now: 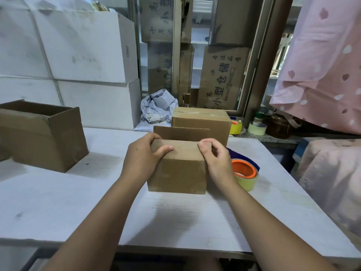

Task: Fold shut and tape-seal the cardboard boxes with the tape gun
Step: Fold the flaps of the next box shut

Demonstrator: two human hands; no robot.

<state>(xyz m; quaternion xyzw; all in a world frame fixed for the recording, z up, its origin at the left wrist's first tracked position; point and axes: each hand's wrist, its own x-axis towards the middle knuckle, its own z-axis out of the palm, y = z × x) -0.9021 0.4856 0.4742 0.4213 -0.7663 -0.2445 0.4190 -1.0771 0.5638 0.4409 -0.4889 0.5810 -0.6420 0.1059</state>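
Cardboard box (178,173) on table (78,202), near flap folded down, far flap upright. Left hand (144,155) fingers curled over flap's left end; right hand (216,159) fingers pinch right corner. Tape gun (245,173) on table just right. Sealed box (201,119) behind.

One wide-angle view from the person's head, facing forward and tilted down. It looks at the box (176,173) from above its near side, close up, with the box at frame centre. Behind the box it reaches the cartons (220,79); nearer than the box, the table (78,212) edge; straight lines bow toward the frame's sides
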